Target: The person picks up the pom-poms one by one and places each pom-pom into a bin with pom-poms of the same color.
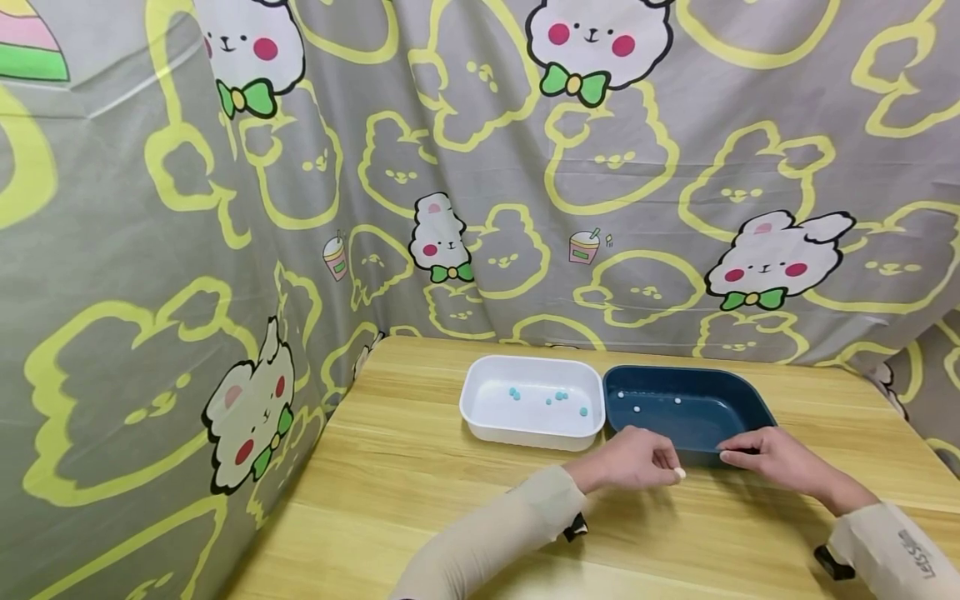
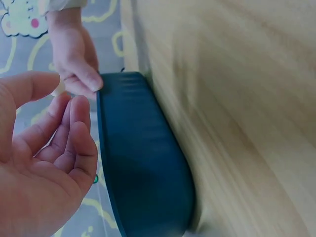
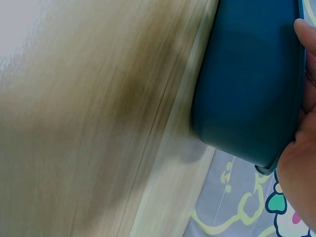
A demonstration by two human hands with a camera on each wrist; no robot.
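Note:
My left hand [image 1: 633, 460] pinches a small white ball [image 1: 680, 473] between thumb and forefinger, just in front of the dark blue box [image 1: 708, 423]. In the left wrist view the white ball [image 2: 59, 89] shows at the fingertips, the other fingers loosely curled. My right hand [image 1: 791, 468] grips the blue box's front rim near its right end; the right wrist view has the thumb against the box wall [image 3: 247, 89]. Inside the blue box lie 3 small white balls [image 1: 678, 401]. Left of it stands a white box [image 1: 528, 434] with several teal balls [image 1: 583, 412].
Both boxes stand side by side towards the back of a wooden table [image 1: 390, 467]. A grey curtain [image 1: 510, 308] printed with yellow outlines and bears hangs behind the table and along its left side.

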